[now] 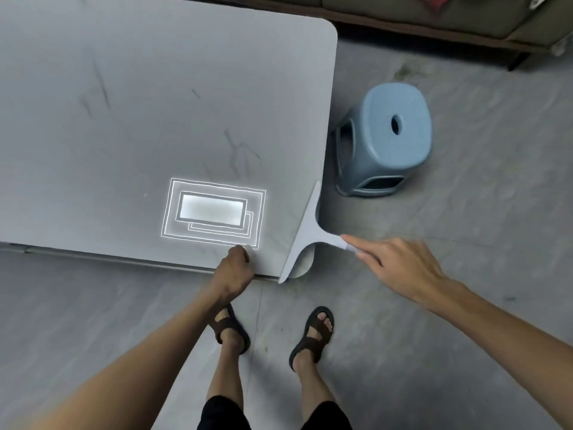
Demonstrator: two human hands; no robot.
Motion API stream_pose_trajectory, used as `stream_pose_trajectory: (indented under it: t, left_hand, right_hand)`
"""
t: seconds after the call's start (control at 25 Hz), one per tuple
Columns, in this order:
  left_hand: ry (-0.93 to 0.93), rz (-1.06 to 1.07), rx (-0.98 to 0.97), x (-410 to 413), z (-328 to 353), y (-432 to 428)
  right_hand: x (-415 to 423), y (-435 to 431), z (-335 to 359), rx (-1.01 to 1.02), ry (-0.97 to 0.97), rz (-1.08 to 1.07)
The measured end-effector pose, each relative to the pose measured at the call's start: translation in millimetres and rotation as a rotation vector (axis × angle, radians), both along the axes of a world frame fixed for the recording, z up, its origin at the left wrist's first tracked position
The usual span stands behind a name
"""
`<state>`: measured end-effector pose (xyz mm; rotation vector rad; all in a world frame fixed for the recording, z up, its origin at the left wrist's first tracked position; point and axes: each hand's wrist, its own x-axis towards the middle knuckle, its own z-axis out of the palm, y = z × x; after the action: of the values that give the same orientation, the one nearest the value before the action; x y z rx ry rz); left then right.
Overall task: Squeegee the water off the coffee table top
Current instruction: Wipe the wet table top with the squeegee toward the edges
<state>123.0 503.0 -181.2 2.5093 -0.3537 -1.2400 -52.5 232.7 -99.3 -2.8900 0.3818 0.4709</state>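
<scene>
Grey surface: the coffee table top (130,119) is a matte grey slab with rounded corners, marked by faint dark streaks and a bright rectangular reflection of light near its near edge.
Squeegee: a pale grey T-shaped squeegee (305,232) lies across the table's near right corner, its long blade slanting along the right edge and its lower tip overhanging the near edge.
Right hand: the right hand (400,263) holds the end of the squeegee's handle, off the table's right side; the index finger stretches along the handle, and the other fingers curl beneath it.
Left hand: the left hand (234,270) is closed over the table's near edge, just left of the blade, the fingers folded down.
Stool: a light blue plastic stool (386,138) stands on the floor beside the table's right edge.
Floor: grey concrete (465,352), with the person's feet in dark sandals (313,333) below the table.
</scene>
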Motion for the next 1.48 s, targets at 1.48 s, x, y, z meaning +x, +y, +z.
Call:
stream_pose_trajectory:
  t: [1.48]
  left_hand:
    - [-0.112,0.419,-0.042,190,-10,193]
  right_hand:
    - [312,226,-69,0.233,-0.054,0.273]
